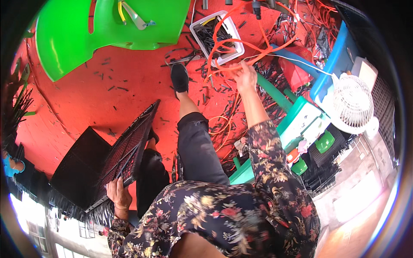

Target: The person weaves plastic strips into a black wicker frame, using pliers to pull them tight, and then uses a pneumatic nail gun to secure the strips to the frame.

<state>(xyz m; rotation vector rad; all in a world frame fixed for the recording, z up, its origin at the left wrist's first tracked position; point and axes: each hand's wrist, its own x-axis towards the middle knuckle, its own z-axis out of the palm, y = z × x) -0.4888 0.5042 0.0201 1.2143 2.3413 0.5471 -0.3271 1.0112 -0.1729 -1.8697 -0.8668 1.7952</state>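
My left hand (119, 195) is closed around the near edge of a black woven panel (124, 148), which stands tilted beside my leg at the left. The panel has a dark frame with a bar across it, and red shows through its weave. My right arm is stretched forward, and my right hand (245, 78) is closed on a loop of orange hose (234, 67) over the floor. More of the hose curls away to the far right. Just beyond that hand is a white plastic bin (236, 49) holding many short black strips.
Black offcuts litter the red floor (142, 73). A bright green plastic chair (69, 38) stands far left, with a yellow-handled tool (133, 16) on it. Scissors (185, 59) lie near my shoe. At the right are a white fan (352, 101) and a green stool (301, 118).
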